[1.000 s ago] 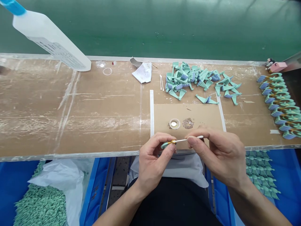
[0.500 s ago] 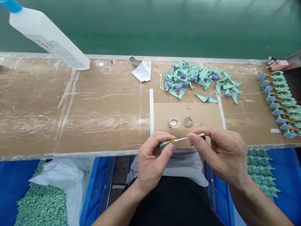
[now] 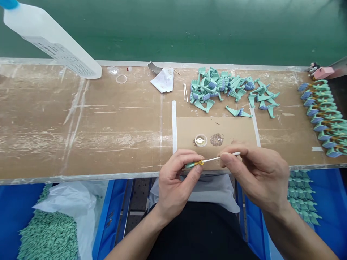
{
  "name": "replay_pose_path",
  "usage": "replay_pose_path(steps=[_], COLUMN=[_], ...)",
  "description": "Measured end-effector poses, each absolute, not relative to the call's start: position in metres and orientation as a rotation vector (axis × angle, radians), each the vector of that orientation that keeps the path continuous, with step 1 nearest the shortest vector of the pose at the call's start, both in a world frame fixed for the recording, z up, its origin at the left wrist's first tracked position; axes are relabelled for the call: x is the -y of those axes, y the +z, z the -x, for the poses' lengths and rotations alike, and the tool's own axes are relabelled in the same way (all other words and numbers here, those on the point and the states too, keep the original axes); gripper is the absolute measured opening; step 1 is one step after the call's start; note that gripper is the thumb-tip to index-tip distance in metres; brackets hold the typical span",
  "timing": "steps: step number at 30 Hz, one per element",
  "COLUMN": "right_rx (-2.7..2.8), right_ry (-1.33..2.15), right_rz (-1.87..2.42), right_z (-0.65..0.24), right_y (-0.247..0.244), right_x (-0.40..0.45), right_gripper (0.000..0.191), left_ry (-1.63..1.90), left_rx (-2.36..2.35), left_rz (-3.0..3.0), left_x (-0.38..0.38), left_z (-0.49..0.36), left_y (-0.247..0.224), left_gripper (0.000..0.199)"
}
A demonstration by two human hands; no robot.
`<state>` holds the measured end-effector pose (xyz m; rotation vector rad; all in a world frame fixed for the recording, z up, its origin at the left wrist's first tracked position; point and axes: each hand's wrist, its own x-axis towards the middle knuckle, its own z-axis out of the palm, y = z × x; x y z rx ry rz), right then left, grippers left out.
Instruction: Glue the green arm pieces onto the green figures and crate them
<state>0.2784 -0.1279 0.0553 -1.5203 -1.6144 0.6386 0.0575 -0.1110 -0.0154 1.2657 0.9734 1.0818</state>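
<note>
Between the thumb and fingers of my left hand [image 3: 177, 184] is a small green plastic piece with an orange-yellow end [image 3: 200, 163]; the hand covers much of it. My right hand [image 3: 256, 173] pinches a cotton swab [image 3: 213, 159] by its stick. One tip of the swab touches the orange-yellow end of the piece. Just beyond my hands, a small round cup [image 3: 201, 140] holds a clear, yellowish liquid. Beside it is a dark round patch [image 3: 216, 139] on the cardboard.
A pile of green and lilac plastic parts [image 3: 217, 85] lies farther back, with two cotton swabs [image 3: 185, 92] to its left. Assembled pieces [image 3: 322, 119] line the right end. A white bottle [image 3: 54, 39] stands at back left. Blue bins [image 3: 108, 216] hold green parts below.
My right hand has shifted slightly to the right with the swab. My left hand keeps its hold on the piece, and the swab tip stays at its orange-yellow end.
</note>
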Motion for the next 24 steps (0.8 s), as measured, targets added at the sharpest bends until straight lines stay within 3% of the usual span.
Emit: replay_pose_path(steps=[5, 24], right_rx=[1.355, 1.601], right_ry=[0.603, 0.684], right_rz=[1.579, 1.462], right_z=[-0.283, -0.272], right_y=[0.054, 0.057], right_x=[0.137, 0.130], right_gripper=[0.017, 0.020], left_ry=[1.161, 1.266], left_rx=[-0.964, -0.919], left_rz=[-1.275, -1.359], left_x=[0.111, 0.112], left_z=[-0.057, -0.057], left_y=[-0.022, -0.024], left_gripper=[0.022, 0.034])
